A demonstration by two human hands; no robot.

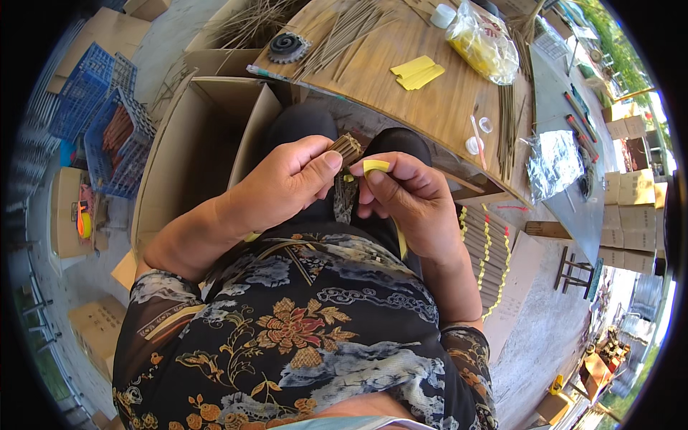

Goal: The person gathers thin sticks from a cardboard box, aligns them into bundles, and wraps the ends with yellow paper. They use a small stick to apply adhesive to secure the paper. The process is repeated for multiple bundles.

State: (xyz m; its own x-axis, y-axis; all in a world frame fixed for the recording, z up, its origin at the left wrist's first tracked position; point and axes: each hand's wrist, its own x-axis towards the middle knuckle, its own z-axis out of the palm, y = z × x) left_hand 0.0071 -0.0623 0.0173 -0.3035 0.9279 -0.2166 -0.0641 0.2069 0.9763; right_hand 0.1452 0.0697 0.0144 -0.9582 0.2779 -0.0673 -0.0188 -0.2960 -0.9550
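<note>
Over my lap, my left hand [290,175] is closed around a bundle of thin brown incense sticks [347,149], its ends pointing up and away from me. Thumb and fingers of my right hand [412,190] pinch a short yellow paper strip [376,165], close beside the bundle. Part of the bundle is hidden by my left fingers. Ahead on the wooden table [401,107] lies a small stack of yellow paper strips [417,73]. Loose brown sticks [344,43] are spread at its far left.
An open cardboard box [193,136] stands left of my knees. On the table are a dark toothed disc [288,47], a plastic bag with yellow contents [484,43] and a white brush-like stick [478,143]. Yellow-banded bundles [487,251] lie to my right. Blue crates [118,143] stand far left.
</note>
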